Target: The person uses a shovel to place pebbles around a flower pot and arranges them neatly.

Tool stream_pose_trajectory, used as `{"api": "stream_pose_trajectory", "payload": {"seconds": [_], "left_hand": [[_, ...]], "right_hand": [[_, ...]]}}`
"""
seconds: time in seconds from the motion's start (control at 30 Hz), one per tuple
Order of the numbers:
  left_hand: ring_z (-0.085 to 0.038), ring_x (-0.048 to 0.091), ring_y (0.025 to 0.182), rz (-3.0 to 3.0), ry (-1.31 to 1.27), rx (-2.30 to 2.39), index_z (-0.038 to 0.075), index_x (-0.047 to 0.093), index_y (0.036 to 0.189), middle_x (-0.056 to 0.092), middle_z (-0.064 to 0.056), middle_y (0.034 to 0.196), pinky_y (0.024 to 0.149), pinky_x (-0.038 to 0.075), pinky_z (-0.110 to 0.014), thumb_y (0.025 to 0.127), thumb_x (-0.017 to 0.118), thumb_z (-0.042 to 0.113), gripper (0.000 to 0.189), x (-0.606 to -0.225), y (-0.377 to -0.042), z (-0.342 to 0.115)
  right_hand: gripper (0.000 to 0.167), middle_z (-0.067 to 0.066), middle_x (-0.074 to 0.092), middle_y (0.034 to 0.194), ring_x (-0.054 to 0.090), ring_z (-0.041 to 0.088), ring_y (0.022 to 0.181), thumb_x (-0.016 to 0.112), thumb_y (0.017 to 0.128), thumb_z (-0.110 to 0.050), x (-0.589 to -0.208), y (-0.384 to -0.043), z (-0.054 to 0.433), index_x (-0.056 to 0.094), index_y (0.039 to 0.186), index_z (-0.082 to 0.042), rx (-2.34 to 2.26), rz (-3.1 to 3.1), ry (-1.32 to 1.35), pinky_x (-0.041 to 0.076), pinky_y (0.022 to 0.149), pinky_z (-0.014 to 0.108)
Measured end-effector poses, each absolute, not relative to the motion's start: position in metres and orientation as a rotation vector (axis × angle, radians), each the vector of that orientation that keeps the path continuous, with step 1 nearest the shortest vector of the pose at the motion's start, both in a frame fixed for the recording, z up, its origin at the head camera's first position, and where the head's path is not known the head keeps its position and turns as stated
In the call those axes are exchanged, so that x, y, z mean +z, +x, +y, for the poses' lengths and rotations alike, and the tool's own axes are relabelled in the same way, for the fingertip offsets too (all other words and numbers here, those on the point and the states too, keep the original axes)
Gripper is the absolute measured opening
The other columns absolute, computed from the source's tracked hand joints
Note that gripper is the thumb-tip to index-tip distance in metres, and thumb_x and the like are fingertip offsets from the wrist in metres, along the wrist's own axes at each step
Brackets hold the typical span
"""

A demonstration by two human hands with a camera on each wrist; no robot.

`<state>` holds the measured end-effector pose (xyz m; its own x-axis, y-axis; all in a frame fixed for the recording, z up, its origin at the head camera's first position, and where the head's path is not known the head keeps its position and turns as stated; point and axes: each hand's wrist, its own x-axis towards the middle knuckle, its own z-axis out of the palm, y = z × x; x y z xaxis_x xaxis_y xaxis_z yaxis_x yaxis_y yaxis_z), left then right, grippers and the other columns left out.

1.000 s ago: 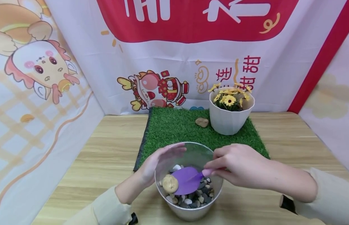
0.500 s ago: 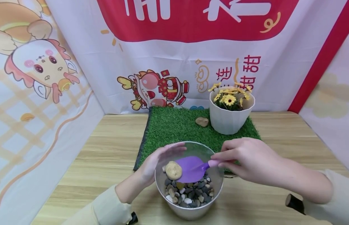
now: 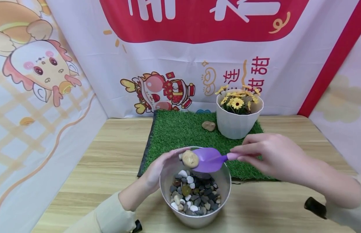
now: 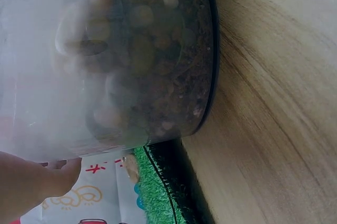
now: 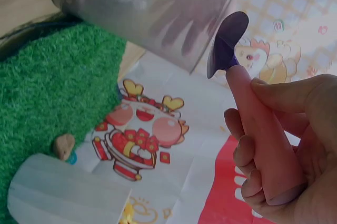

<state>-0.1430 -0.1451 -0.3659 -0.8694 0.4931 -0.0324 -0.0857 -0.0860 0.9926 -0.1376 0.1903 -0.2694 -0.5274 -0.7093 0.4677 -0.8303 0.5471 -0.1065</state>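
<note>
My right hand (image 3: 273, 158) grips the pink handle (image 5: 266, 140) of a small trowel, fingers wrapped round it in the right wrist view. The trowel's purple blade (image 3: 209, 160) hangs over the far rim of a translucent bucket (image 3: 195, 220). A large tan stone (image 3: 190, 159) sits at the blade's tip, with a small pale pebble partly hidden behind it. Grey, white and brown pebbles (image 3: 198, 197) cover the bottom of the bucket. Straight, spread fingers of my left hand (image 3: 155, 173) rest along the bucket's left side; the right wrist view shows them through the wall.
Behind the bucket lies a green turf mat (image 3: 180, 129) on the wooden table (image 3: 110, 145). A white pot (image 3: 237, 124) of yellow flowers stands on the mat's back right, with a brown stone (image 3: 208, 126) beside it. Printed cloth hangs behind and at both sides.
My right hand has lifted the trowel with the tan stone up from the pebbles and moved it right and back, to the far rim. The left hand has stayed on the bucket.
</note>
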Motion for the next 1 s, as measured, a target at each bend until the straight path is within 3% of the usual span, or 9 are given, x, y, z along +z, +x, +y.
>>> {"api": "stream_pose_trajectory", "payload": {"seconds": [0.13, 0.33, 0.63, 0.87, 1.0], "left_hand": [[-0.039, 0.045, 0.14, 1.805, 0.419, 2.043, -0.005, 0.043, 0.15, 0.054, -0.019, 0.148, 0.121, 0.026, -0.051, 0.111, 0.026, 0.033, 0.057, -0.366, -0.142, -0.146], [-0.037, 0.034, 0.148, 1.736, 0.539, 2.031, -0.006, 0.031, 0.156, 0.04, -0.024, 0.157, 0.123, 0.02, -0.05, 0.112, 0.021, 0.031, 0.059, -0.366, -0.143, -0.147], [-0.036, 0.037, 0.146, 1.754, 0.56, 2.025, -0.005, 0.035, 0.155, 0.044, -0.023, 0.155, 0.123, 0.023, -0.048, 0.112, 0.021, 0.031, 0.058, -0.366, -0.143, -0.146], [-0.038, 0.037, 0.146, 1.743, 0.545, 2.041, -0.006, 0.034, 0.155, 0.043, -0.025, 0.155, 0.122, 0.023, -0.05, 0.112, 0.019, 0.029, 0.057, -0.366, -0.143, -0.146], [-0.037, 0.038, 0.146, 1.745, 0.541, 2.042, -0.006, 0.034, 0.155, 0.044, -0.025, 0.154, 0.122, 0.024, -0.051, 0.112, 0.019, 0.029, 0.057, -0.366, -0.143, -0.145]], "right_hand": [[0.03, -0.018, 0.064, 0.085, 0.044, -0.004, 0.063, 0.089, 0.078, -0.017, -0.266, -0.141, 0.195, 0.083, 0.107, -0.019, 0.438, -2.458, 1.186, 0.037, 0.048, 0.019], [0.029, -0.013, 0.068, 0.089, 0.047, -0.002, 0.062, 0.086, 0.082, -0.013, -0.265, -0.152, 0.201, 0.082, 0.11, -0.016, 0.407, -2.502, 1.083, 0.039, 0.049, 0.022], [0.024, 0.0, 0.075, 0.098, 0.063, 0.01, 0.069, 0.079, 0.091, -0.023, -0.28, -0.176, 0.208, 0.081, 0.114, -0.013, 0.345, -2.655, 0.952, 0.049, 0.056, 0.032], [0.026, -0.001, 0.072, 0.086, 0.052, 0.007, 0.061, 0.077, 0.093, -0.029, -0.303, -0.19, 0.212, 0.081, 0.112, -0.012, 0.354, -2.724, 0.9, 0.042, 0.049, 0.028], [0.027, 0.002, 0.073, 0.087, 0.05, 0.005, 0.058, 0.075, 0.095, -0.03, -0.32, -0.198, 0.214, 0.08, 0.112, -0.01, 0.387, -2.746, 0.89, 0.041, 0.048, 0.027]]}}
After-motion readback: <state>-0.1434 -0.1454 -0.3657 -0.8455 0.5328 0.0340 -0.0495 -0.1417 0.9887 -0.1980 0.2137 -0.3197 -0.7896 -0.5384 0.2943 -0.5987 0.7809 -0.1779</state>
